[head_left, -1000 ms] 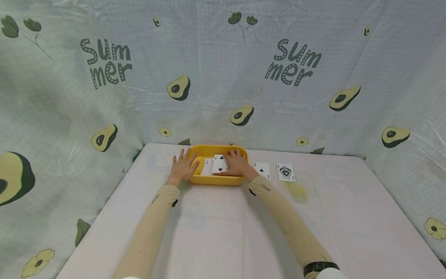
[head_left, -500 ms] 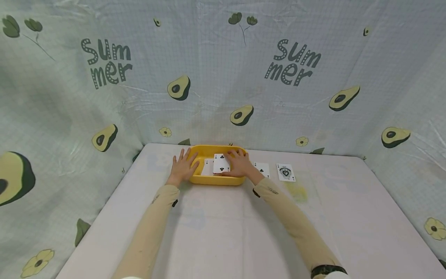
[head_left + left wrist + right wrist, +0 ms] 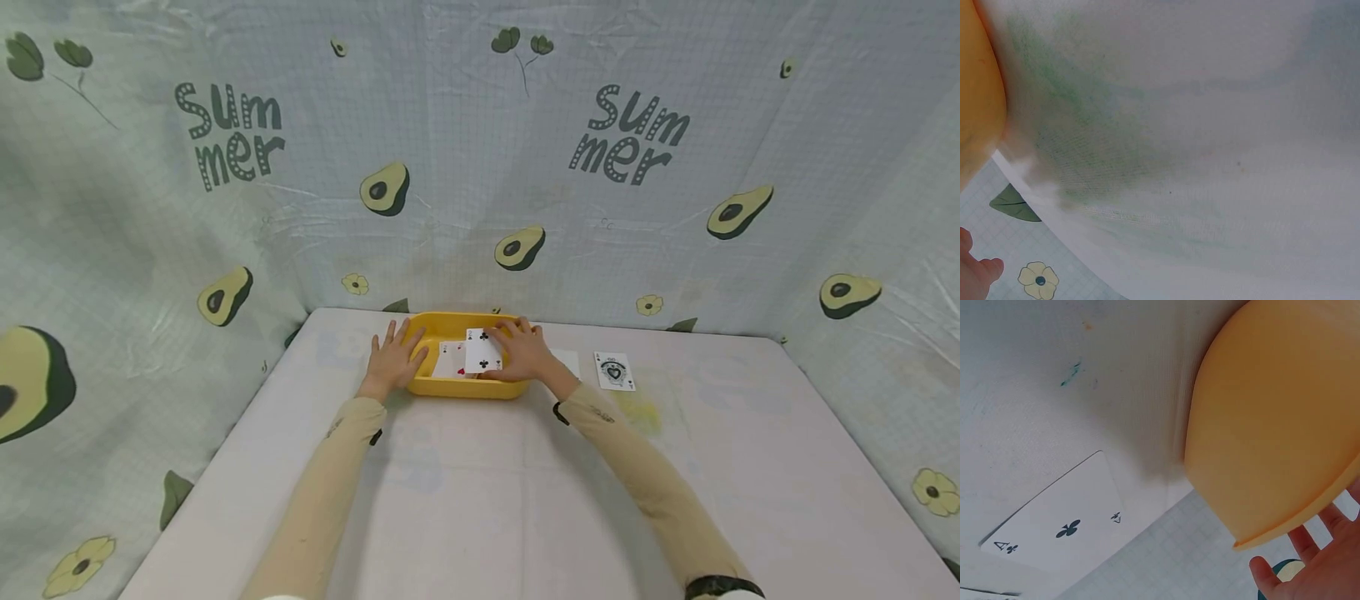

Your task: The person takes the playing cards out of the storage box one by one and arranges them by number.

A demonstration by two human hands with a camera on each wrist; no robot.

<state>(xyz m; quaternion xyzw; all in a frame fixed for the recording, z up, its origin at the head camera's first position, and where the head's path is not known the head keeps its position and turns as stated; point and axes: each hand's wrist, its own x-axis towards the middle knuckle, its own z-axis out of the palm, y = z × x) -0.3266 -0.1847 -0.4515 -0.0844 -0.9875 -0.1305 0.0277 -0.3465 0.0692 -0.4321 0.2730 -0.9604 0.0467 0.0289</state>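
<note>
In the head view, a yellow plastic tray [image 3: 468, 387] sits against the back of the table. My left hand [image 3: 388, 363] rests on its left rim with fingers spread. Over the tray's right side, my right hand [image 3: 525, 353] pinches a clubs playing card [image 3: 478, 352] between thumb and fingers. Beneath that card, a card with red hearts [image 3: 447, 359] lies in the tray, partly covered. The left wrist view catches only fingers of the left hand [image 3: 977, 272] and the tray's side [image 3: 977, 87]. In the right wrist view, the right hand [image 3: 1319, 569] reaches over the tray wall [image 3: 1272, 425].
Right of the tray lies an ace of clubs [image 3: 1063, 519], partly behind my right wrist in the head view. Farther right is a card with a large black emblem [image 3: 615, 372]. A patterned cloth wall [image 3: 450, 275] rises behind the white table [image 3: 465, 500].
My right hand has shifted slightly right with the clubs card. More of the hearts card below now shows, including its red pips. The left hand and tray have stayed put.
</note>
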